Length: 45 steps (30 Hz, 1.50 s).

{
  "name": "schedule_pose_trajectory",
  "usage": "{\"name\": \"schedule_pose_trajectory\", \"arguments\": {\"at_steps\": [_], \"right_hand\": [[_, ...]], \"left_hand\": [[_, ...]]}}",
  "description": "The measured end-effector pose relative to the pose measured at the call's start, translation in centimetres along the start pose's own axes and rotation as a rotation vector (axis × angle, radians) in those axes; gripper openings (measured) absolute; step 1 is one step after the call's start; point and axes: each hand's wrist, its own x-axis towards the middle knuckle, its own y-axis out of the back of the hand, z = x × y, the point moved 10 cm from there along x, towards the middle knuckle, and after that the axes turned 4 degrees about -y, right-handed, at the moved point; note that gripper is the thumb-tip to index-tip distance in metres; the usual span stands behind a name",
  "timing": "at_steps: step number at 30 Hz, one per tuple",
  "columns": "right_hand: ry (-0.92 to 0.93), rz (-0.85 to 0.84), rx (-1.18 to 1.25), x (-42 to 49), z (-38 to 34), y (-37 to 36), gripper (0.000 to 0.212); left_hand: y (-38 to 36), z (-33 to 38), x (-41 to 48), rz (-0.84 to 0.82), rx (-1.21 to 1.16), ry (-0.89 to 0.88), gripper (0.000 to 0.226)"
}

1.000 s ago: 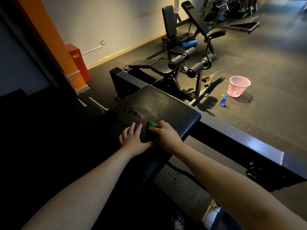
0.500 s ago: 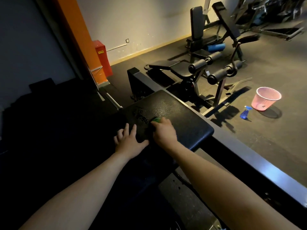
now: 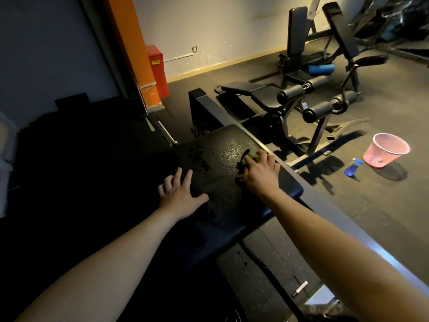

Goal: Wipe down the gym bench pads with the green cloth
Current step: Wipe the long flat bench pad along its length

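Midway through one pad, judging from its surface. Presses the bunched green cloth [image 3: 249, 156] down on the far right part of the bench pad [image 3: 222, 145] with the right hand [image 3: 261, 173], fingers curled over the cloth and gripping it, only a scrap of green peeking out ahead of the knuckles. Braces with the left hand [image 3: 180, 196] flat on the near left part of the same pad, fingers spread straight, holding nothing. Looks dull and dry around the cloth, yet shows a beaded wet patch [image 3: 202, 159] to the left of it, between the two hands, so likely left to clear: those droplets, and the pad's near end lost in shadow. Beyond the pad, probably untouched so far, one leg machine [image 3: 267, 96] with a seat, an upright back and four black roller pads, as far as can be counted. By count: two hands, one green cloth, one pad under them, one blue spray bottle [image 3: 352, 168] and one pink basket [image 3: 387, 151] on the floor well to the right of the pad.
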Motion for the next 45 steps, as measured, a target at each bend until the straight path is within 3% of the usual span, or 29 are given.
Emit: {"name": "schedule_pose_trajectory", "arguments": {"at_steps": [4, 7, 12, 18, 21, 23, 26, 28, 33, 40, 42, 45], "right_hand": [[-0.107, -0.051, 0.039, -1.3, -0.8, -1.7, 0.07], [-0.096, 0.0, 0.039, -1.8, -1.7, -1.1, 0.052], [-0.118, 0.002, 0.085, -3.8, -4.8, -1.2, 0.049], [0.111, -0.089, 0.201, -7.3, -11.9, -2.4, 0.048], [0.168, -0.088, 0.148, -8.3, -12.4, -2.1, 0.048], [0.036, -0.017, 0.067, -8.4, -9.4, -1.1, 0.049], [-0.386, 0.11, 0.059, -10.7, -0.9, 0.4, 0.044], [-0.536, 0.138, 0.06, -12.5, 1.2, 0.3, 0.044], [-0.561, 0.149, 0.113, -12.3, -4.2, -1.3, 0.047], [-0.191, -0.041, 0.165, -10.2, -10.1, -2.1, 0.052], [-0.279, 0.036, 0.184, -10.7, -7.2, -0.7, 0.049], [-0.62, 0.205, 0.194, -12.7, -1.3, 1.2, 0.043]], "left_hand": [[0.1, 0.4, 0.0, -0.005, 0.017, -0.019, 0.096], [0.3, 0.3, 0.0, -0.013, 0.03, -0.043, 0.096], [0.5, 0.3, -0.1, -0.064, 0.063, -0.098, 0.096], [0.7, 0.3, 0.0, -0.092, 0.095, -0.194, 0.092], [0.7, 0.2, 0.0, -0.097, 0.098, -0.221, 0.093], [0.8, 0.2, 0.0, -0.089, 0.109, -0.244, 0.096], [0.7, 0.0, -0.1, -0.109, 0.09, -0.278, 0.098], [0.7, -0.1, 0.0, -0.113, 0.077, -0.296, 0.098], [0.5, -0.3, 0.1, -0.138, 0.084, -0.335, 0.096], [0.4, -0.4, 0.4, -0.116, 0.094, -0.36, 0.094], [0.5, -0.3, 0.3, -0.117, 0.088, -0.372, 0.095], [0.5, -0.3, 0.4, -0.121, 0.073, -0.373, 0.096]]}}
